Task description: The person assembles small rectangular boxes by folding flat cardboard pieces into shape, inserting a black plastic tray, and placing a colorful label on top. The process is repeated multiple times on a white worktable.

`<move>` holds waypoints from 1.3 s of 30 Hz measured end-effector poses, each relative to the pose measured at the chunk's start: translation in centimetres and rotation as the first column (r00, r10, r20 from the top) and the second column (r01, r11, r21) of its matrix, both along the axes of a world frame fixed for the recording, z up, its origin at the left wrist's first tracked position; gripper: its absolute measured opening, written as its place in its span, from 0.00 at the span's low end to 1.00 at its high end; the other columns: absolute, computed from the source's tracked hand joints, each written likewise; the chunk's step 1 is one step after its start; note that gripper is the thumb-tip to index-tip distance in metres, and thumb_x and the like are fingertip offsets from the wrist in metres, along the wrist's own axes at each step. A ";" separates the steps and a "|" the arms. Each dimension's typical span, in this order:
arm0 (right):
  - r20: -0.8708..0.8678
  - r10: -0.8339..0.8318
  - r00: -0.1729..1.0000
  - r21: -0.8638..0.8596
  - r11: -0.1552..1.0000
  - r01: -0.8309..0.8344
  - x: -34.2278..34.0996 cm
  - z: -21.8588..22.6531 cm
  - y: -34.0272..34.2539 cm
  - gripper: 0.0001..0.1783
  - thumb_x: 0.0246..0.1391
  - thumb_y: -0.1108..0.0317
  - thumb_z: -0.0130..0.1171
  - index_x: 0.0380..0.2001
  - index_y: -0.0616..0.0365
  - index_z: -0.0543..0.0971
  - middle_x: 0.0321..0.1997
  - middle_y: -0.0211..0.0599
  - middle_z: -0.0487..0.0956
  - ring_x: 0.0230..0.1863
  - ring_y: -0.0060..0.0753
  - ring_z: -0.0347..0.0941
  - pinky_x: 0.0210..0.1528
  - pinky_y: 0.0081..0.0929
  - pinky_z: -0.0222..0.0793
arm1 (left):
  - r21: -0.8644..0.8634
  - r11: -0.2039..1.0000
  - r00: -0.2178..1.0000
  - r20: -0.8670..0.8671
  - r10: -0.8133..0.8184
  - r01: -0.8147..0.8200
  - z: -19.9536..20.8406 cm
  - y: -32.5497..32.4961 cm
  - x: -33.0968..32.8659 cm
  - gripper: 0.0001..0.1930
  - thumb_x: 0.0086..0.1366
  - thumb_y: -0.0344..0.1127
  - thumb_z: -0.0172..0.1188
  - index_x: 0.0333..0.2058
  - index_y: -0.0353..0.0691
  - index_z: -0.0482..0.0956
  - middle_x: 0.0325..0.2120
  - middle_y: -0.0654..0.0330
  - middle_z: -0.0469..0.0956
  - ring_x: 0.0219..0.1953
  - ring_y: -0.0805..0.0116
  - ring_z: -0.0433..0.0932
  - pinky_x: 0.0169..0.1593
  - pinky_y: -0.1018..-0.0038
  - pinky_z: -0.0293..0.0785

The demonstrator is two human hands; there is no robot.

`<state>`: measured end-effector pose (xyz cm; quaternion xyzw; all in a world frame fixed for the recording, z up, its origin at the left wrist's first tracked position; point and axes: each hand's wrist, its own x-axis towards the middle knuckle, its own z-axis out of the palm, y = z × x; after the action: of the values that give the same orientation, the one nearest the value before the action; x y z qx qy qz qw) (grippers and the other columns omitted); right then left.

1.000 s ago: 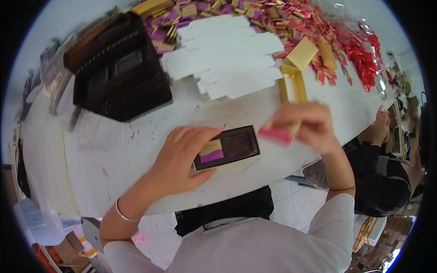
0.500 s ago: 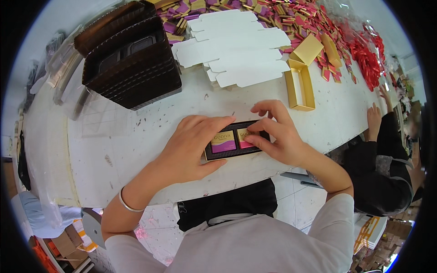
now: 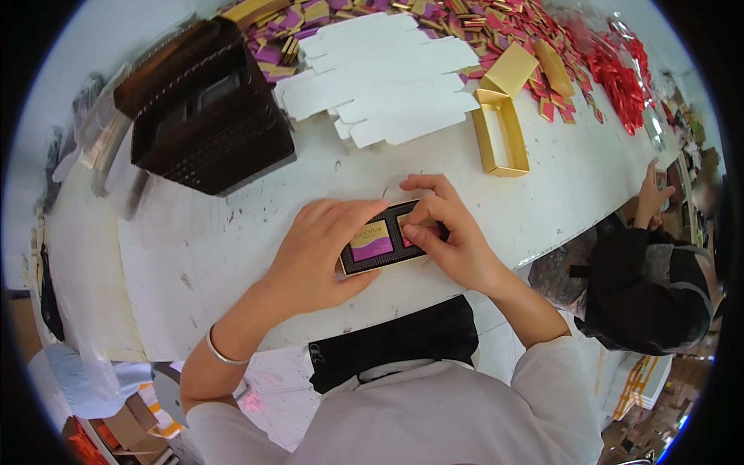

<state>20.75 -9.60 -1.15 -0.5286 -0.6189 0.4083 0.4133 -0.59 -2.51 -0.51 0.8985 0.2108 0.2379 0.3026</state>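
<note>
So, dark tray [image 3: 401,211] gripped between left fingers [image 3: 349,210], purple-gold square [image 3: 373,242] inside, right fingers [image 3: 428,208] at red square [image 3: 404,241], pinch unclear.

Pkt [image 3: 372,241] in L half of front box [image 3: 395,236] on tbl [image 3: 232,240]; tray stack [image 3: 213,128] behind L, cartons [image 3: 380,81] ctr, open box [image 3: 488,147] R.

pink piece [image 3: 402,225] in tray [image 3: 401,254], right hand [image 3: 457,249] lowered

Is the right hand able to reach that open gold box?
Probably yes: the right hand is busy at a wrapped square, but only white tabletop shows between it and the open gold box.
</note>
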 end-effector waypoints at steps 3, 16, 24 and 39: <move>0.076 -0.012 0.997 0.153 0.988 0.000 0.4 -0.6 0.0 0.10 0.52 0.80 0.55 0.38 0.60 0.71 0.55 0.51 0.64 0.55 0.51 0.63 0.55 0.38 0.64 | 0.001 1.000 1.000 -0.028 -0.006 0.006 0.4 -0.2 0.2 0.37 0.45 0.33 0.70 0.57 0.43 0.66 0.48 0.58 0.73 0.48 0.55 0.70 0.54 0.62 0.62; 0.302 -0.627 0.719 0.567 0.724 0.394 13.5 0.8 -9.4 0.23 0.47 0.56 0.67 0.41 0.60 0.75 0.44 0.46 0.74 0.47 0.48 0.70 0.51 0.37 0.67 | 0.194 0.980 0.996 0.074 -0.057 0.042 3.4 -1.9 0.1 0.24 0.48 0.36 0.70 0.45 0.41 0.76 0.47 0.58 0.75 0.45 0.56 0.73 0.49 0.62 0.68; 0.583 -0.674 0.452 0.674 0.713 0.193 15.7 2.3 -2.5 0.27 0.45 0.67 0.65 0.51 0.58 0.73 0.64 0.50 0.63 0.64 0.54 0.58 0.63 0.47 0.55 | 0.364 0.931 0.976 0.213 -0.050 -0.032 4.8 -2.1 1.7 0.14 0.47 0.29 0.68 0.35 0.43 0.80 0.38 0.60 0.79 0.37 0.61 0.75 0.40 0.67 0.70; 0.326 -0.029 0.945 0.581 0.795 -0.176 -1.2 5.7 1.6 0.19 0.47 0.73 0.63 0.44 0.66 0.75 0.34 0.45 0.74 0.35 0.48 0.71 0.36 0.37 0.68 | 0.046 0.957 0.944 -0.155 0.291 -0.287 1.4 -3.7 0.4 0.34 0.51 0.49 0.68 0.54 0.41 0.67 0.49 0.55 0.70 0.49 0.57 0.70 0.50 0.61 0.63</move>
<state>19.55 -7.96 4.50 -0.4037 -0.7949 0.1156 0.4379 -0.23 -6.17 0.85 0.8775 0.3612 0.2092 0.2361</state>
